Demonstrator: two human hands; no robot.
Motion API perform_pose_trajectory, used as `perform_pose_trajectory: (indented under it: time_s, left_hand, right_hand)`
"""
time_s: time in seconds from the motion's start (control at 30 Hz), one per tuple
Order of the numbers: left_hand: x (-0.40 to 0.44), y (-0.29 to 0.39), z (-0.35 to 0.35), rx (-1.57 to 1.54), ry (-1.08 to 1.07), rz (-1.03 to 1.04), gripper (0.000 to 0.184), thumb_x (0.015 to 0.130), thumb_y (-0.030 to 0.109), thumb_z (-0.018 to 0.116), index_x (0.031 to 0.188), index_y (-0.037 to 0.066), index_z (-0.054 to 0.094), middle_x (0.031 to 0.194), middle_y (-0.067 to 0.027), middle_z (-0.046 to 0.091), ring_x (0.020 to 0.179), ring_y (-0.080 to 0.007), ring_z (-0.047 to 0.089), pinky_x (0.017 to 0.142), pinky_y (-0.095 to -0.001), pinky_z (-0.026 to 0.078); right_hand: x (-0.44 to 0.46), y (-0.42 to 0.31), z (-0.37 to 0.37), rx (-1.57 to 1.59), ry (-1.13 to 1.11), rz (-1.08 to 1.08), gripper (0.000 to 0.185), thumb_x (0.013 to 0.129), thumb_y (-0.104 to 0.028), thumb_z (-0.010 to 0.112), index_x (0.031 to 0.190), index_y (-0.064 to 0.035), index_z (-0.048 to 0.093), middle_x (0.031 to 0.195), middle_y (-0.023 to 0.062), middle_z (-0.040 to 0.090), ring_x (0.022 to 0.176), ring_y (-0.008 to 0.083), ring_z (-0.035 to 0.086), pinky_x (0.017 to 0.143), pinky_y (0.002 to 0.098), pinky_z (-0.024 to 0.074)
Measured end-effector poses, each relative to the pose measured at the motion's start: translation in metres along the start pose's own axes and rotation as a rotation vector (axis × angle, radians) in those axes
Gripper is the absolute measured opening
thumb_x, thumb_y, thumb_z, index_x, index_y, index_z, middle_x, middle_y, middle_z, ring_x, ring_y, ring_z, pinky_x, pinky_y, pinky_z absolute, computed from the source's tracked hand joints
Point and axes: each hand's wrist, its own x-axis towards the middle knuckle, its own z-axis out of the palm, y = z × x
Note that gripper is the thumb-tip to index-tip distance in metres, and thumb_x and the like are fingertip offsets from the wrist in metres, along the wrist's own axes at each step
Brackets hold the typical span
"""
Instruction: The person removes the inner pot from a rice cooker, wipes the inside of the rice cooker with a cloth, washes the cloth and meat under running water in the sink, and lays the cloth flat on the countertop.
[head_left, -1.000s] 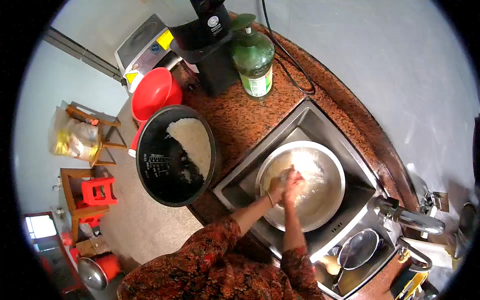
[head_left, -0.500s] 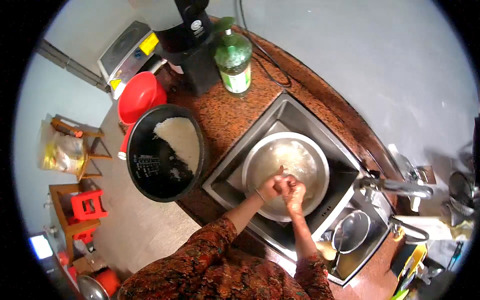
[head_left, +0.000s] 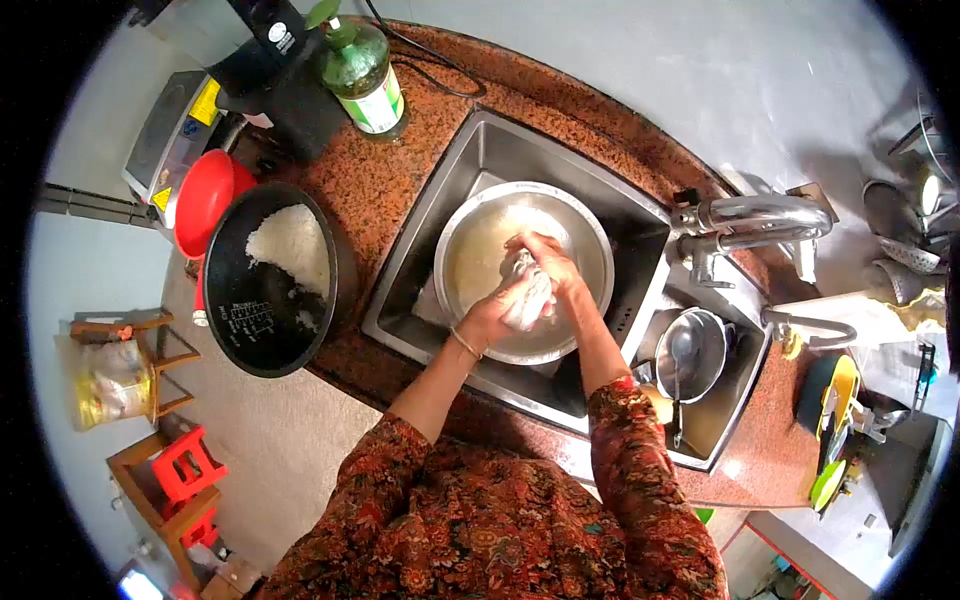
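Note:
Over a large steel bowl (head_left: 455, 300) in the sink, my two hands are pressed round a wet white cloth-like bundle (head_left: 530, 300). My left hand (head_left: 490, 315), with a bracelet at the wrist, has its fingers closed on the bundle's near-left side. From the right, my right hand (head_left: 555, 265) wraps over its top and side. Cloudy liquid (head_left: 480, 250) lies in the bowl. Left of the sink stands a black pot (head_left: 235, 330) with white rice (head_left: 290, 245) along one side.
A red basin (head_left: 210, 195), a green pump bottle (head_left: 365, 75) and a black appliance (head_left: 290, 100) stand on the counter at upper left. The faucet (head_left: 750, 215) is right of the bowl. A smaller sink basin there holds a steel pan (head_left: 690, 350) with a ladle.
The view has swung right, so the counter things sit further left. My hands have risen from low in the bowl, and the white bundle between them now shows clearly.

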Motion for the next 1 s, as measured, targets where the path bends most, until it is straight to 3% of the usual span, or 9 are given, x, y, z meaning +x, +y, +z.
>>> perform_pose_trajectory:
  time_s: [0.1, 0.2, 0.27, 0.43, 0.53, 0.57, 0.63, 0.87, 1.0]
  left_hand:
    - [-0.012, -0.006, 0.065, 0.134, 0.322, 0.214, 0.038, 0.086, 0.028, 0.058, 0.115, 0.004, 0.049, 0.104, -0.0128, 0.06, 0.094, -0.0211, 0.058, 0.08, -0.0351, 0.048]
    - [-0.001, -0.004, 0.058, -0.282, 0.058, 0.094, 0.035, 0.083, 0.024, 0.061, 0.11, 0.003, 0.053, 0.109, -0.0157, 0.058, 0.099, -0.0256, 0.056, 0.092, -0.0372, 0.042]
    - [-0.001, -0.008, 0.053, -0.366, 0.039, 0.012, 0.033, 0.082, 0.022, 0.062, 0.107, 0.001, 0.055, 0.107, -0.0153, 0.058, 0.099, -0.026, 0.056, 0.093, -0.0357, 0.042]
    - [0.005, -0.009, -0.034, -0.07, -0.086, -0.038, 0.031, 0.081, 0.02, 0.063, 0.105, 0.001, 0.057, 0.093, -0.0095, 0.059, 0.085, -0.0165, 0.056, 0.073, -0.0292, 0.048]
    - [-0.006, 0.002, 0.017, 0.911, 0.443, 0.109, 0.026, 0.08, 0.021, 0.06, 0.099, 0.004, 0.058, 0.08, -0.0067, 0.058, 0.071, -0.0098, 0.054, 0.058, -0.0252, 0.046]
    - [0.009, 0.006, 0.03, 1.05, 0.683, -0.018, 0.022, 0.08, 0.021, 0.058, 0.095, 0.005, 0.058, 0.075, -0.006, 0.058, 0.063, -0.0086, 0.053, 0.051, -0.0244, 0.044]
    - [0.02, -0.012, -0.001, 1.11, 0.608, 0.227, 0.02, 0.08, 0.024, 0.055, 0.088, 0.006, 0.055, 0.066, -0.0036, 0.054, 0.049, -0.0094, 0.05, 0.041, -0.0243, 0.04]
    - [0.028, -0.018, 0.029, -0.511, -0.032, 0.123, 0.015, 0.085, 0.017, 0.056, 0.092, 0.004, 0.054, 0.073, -0.0019, 0.046, 0.057, -0.0101, 0.042, 0.05, -0.02, 0.039]
    - [0.05, -0.042, 0.048, -0.666, -0.176, 0.328, 0.047, 0.083, 0.014, 0.059, 0.126, 0.009, 0.041, 0.095, -0.0105, 0.05, 0.08, -0.0149, 0.05, 0.061, -0.02, 0.048]
  right_hand:
    - [-0.014, 0.059, 0.004, 0.924, -0.132, 0.016, 0.069, 0.082, -0.057, 0.05, 0.125, -0.0033, 0.043, 0.112, 0.0142, 0.056, 0.096, 0.025, 0.057, 0.078, 0.0361, 0.0509]
    - [-0.028, 0.07, 0.047, 0.583, 0.029, -0.243, 0.095, 0.071, -0.075, 0.044, 0.136, -0.0072, 0.029, 0.125, 0.0187, 0.047, 0.111, 0.032, 0.05, 0.091, 0.0446, 0.0443]
    - [-0.025, 0.057, 0.052, 1.192, -0.301, -0.53, 0.089, 0.075, -0.072, 0.041, 0.138, -0.0111, 0.028, 0.122, 0.0166, 0.05, 0.109, 0.03, 0.051, 0.096, 0.0447, 0.0397]
    - [0.015, 0.062, 0.004, 0.369, 0.125, 0.153, 0.016, 0.079, -0.029, 0.064, 0.085, -0.0152, 0.061, 0.084, 0.0057, 0.059, 0.079, 0.0178, 0.056, 0.064, 0.0358, 0.0464]
    - [0.062, 0.087, -0.019, -0.894, -0.062, -0.475, 0.038, 0.067, -0.019, 0.072, 0.098, -0.0057, 0.056, 0.083, 0.0099, 0.062, 0.074, 0.0268, 0.061, 0.066, 0.0339, 0.0504]
    - [0.041, 0.036, 0.001, -0.754, -0.124, 0.011, 0.04, 0.067, -0.021, 0.072, 0.1, -0.0044, 0.055, 0.086, 0.0131, 0.063, 0.077, 0.0303, 0.061, 0.068, 0.0355, 0.0501]
    - [0.038, 0.029, 0.017, -1.102, 0.04, -0.006, 0.046, 0.07, -0.029, 0.071, 0.102, -0.0012, 0.053, 0.093, 0.0186, 0.063, 0.08, 0.0317, 0.061, 0.07, 0.0377, 0.0487]
    - [0.009, 0.044, -0.007, 0.739, -0.287, -0.101, 0.078, 0.081, -0.069, 0.033, 0.136, -0.0139, 0.032, 0.135, 0.0211, 0.033, 0.118, 0.0406, 0.038, 0.092, 0.0547, 0.0374]
    - [-0.063, 0.065, 0.065, 1.213, -0.41, -0.304, 0.062, 0.085, -0.056, 0.038, 0.128, -0.0105, 0.034, 0.125, 0.0186, 0.034, 0.113, 0.0376, 0.033, 0.088, 0.0519, 0.0335]
